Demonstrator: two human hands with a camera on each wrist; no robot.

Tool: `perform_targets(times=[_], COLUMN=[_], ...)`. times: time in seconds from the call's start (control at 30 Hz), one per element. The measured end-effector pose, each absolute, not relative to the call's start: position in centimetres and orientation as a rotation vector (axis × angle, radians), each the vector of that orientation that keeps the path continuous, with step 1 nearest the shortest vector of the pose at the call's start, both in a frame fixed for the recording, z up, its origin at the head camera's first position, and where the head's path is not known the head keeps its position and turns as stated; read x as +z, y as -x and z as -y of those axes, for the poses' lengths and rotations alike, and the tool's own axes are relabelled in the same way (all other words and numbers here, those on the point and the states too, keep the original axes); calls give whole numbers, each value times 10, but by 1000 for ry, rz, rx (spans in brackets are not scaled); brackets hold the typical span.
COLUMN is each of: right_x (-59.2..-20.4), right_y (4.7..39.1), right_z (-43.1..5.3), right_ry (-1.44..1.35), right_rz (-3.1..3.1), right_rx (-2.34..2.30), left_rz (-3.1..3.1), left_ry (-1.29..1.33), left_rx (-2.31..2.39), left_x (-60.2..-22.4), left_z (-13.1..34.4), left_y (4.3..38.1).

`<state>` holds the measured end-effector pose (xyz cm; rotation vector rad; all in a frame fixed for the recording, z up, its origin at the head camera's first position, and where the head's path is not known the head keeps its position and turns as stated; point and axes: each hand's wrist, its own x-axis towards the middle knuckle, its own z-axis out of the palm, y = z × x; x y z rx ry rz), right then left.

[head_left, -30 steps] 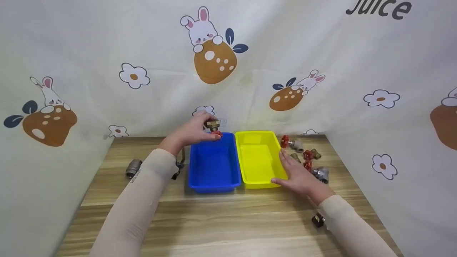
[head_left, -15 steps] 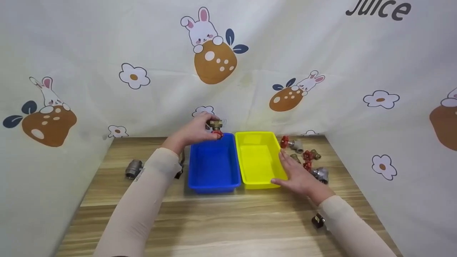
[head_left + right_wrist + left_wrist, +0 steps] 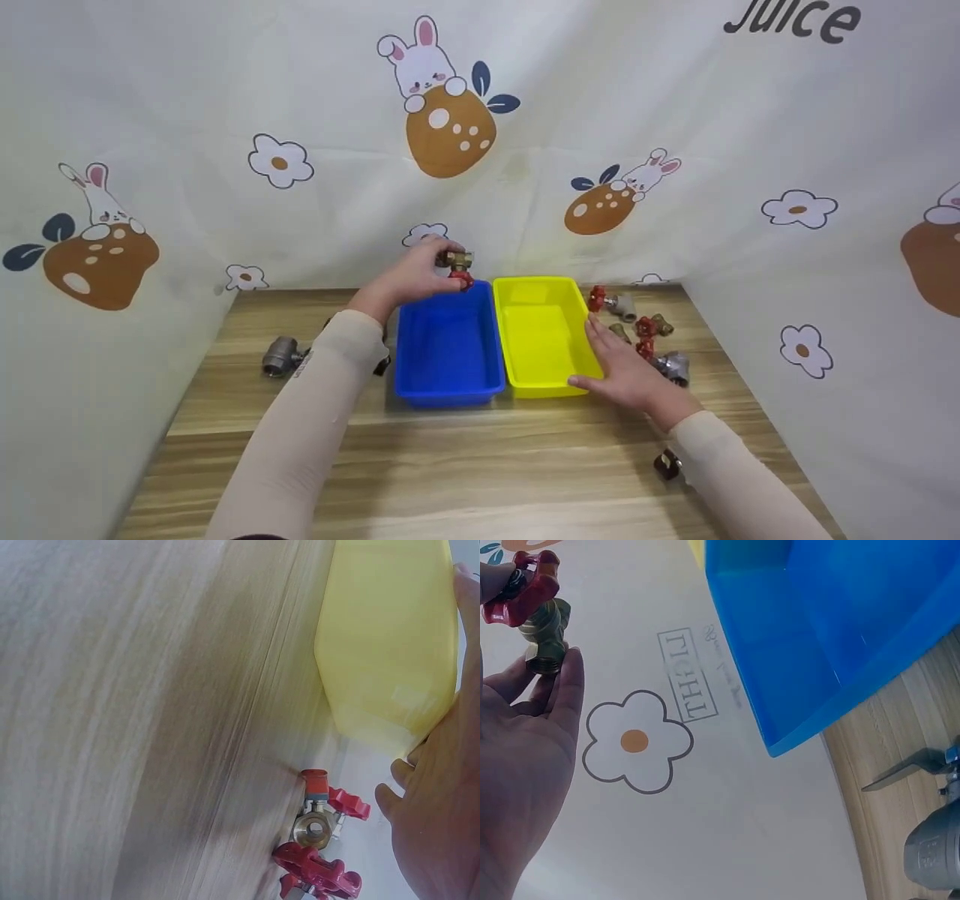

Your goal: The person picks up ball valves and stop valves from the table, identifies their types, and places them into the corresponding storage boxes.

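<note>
My left hand (image 3: 416,274) holds a brass valve (image 3: 459,260) with a red handwheel (image 3: 526,591) above the far end of the blue bin (image 3: 450,396). In the left wrist view the thumb is on the wheel and the fingertips are at the brass body (image 3: 546,634). My right hand (image 3: 626,371) rests against the right side of the yellow bin (image 3: 536,337), fingers extended along its rim and thumb near the front corner. No items show inside either bin. The two bins stand side by side, long edges close together.
Several red-wheeled valves (image 3: 654,325) lie right of the yellow bin, partly behind my right hand. A grey ball valve (image 3: 281,356) sits at the left. A dark piece (image 3: 381,365) shows beside my left sleeve. Another dark item (image 3: 667,465) lies by my right sleeve. A printed cloth surrounds the table.
My left hand has shifted slightly to the right with the brass valve, and the forearm uncovers more of the grey ball valve. My right hand has stayed at the yellow bin.
</note>
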<state>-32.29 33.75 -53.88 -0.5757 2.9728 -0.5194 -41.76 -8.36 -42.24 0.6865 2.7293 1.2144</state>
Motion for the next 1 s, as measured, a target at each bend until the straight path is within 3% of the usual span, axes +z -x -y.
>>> perform_targets(times=[1.0], right_x=[-538], right_y=[322], right_z=[-338], right_ry=[529], right_rz=[-2949], right_rx=[-547], left_rz=[-2690], left_ry=[-629], left_rx=[1120], left_x=[-441], left_z=[72], left_y=[431])
